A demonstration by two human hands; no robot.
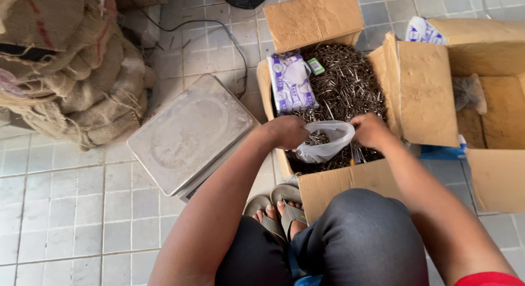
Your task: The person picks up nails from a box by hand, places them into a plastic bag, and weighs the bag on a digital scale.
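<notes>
From the head camera, the cardboard box [333, 190] full of nails [344, 86] is the landmark, standing open on the tiled floor [71, 209] in front of the person's knees. Over the near part of the box, both hands hold a clear plastic bag [327, 141] with its mouth open; a small heap of nails shows inside it. The left hand [285, 131] grips the bag's left rim, fingers closed on the plastic. The right hand [371, 130] pinches the right rim, fingers closed on it too. The bag hangs just above the loose nails, its bottom touching or nearly touching them; I cannot tell which.

Inside the box, at its far left, lies a white and purple packet [291, 82], with a small green packet [315, 66] just beside it. To the left of the box, a metal scale [188, 135] sits on the floor with its flat pan bare. Farther left of the box, burlap sacks [71, 67] are piled. To the right of the box stands a 2nd open carton [486, 100]. Just before the box, 2 feet in sandals [276, 212] rest on the floor.
</notes>
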